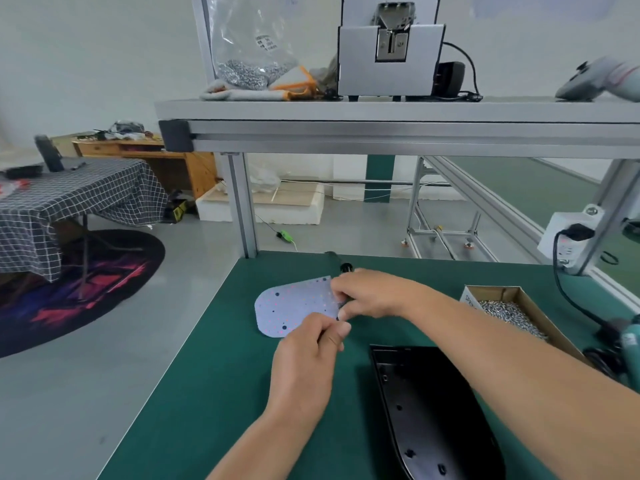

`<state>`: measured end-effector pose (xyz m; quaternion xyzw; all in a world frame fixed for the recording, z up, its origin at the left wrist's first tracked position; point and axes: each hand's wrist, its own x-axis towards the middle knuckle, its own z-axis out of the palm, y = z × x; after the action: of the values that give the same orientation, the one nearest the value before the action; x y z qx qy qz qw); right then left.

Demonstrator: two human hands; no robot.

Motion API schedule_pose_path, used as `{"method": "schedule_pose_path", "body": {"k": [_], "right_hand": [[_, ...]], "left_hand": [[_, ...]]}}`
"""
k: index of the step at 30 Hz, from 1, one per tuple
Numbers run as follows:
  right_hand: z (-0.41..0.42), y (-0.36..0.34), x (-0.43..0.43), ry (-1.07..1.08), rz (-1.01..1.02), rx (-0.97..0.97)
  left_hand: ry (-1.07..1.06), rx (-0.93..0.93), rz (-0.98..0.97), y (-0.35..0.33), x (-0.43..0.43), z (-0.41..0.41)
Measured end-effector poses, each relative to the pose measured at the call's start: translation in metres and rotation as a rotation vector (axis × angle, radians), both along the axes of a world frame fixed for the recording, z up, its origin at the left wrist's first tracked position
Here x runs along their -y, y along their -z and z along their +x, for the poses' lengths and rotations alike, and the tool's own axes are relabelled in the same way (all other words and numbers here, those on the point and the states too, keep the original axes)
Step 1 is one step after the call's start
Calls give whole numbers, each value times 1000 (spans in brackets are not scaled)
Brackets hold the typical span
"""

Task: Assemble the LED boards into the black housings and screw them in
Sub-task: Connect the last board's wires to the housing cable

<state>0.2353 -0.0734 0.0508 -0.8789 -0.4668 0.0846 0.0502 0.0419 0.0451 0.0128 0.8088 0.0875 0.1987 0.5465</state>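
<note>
A pale LED board (294,308) with coloured dots is held just above the green mat (214,375). My left hand (308,362) pinches its near right corner between thumb and fingers. My right hand (374,294) pinches the board's right edge, where a black cable (341,265) runs off toward the back. A black housing (433,410) lies open side up on the mat, to the right of my left forearm and under my right forearm.
A cardboard box of screws (509,311) sits at the right. An electric screwdriver (623,337) and its cord lie at the far right edge. An upper shelf (381,110) carries a screw feeder (391,46) and a bag of screws (249,72).
</note>
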Motion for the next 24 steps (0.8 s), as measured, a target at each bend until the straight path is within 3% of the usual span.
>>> {"method": "schedule_pose_path", "body": {"k": [4, 7, 12, 14, 19, 24], "right_hand": [[-19, -2, 49, 181, 177, -65], [-35, -10, 78, 382, 568, -162], [-65, -24, 105, 544, 1248, -468], [-78, -22, 110, 572, 1424, -595], [-105, -3, 118, 569, 1576, -669], [-117, 6, 126, 509, 1509, -558]], "left_hand": [[70, 19, 10, -4, 2, -3], [89, -10, 84, -4, 4, -3], [83, -198, 440, -2, 10, 1], [95, -213, 556, -1, 9, 2], [133, -206, 795, 1, 5, 3], [168, -188, 740, 5, -7, 2]]}}
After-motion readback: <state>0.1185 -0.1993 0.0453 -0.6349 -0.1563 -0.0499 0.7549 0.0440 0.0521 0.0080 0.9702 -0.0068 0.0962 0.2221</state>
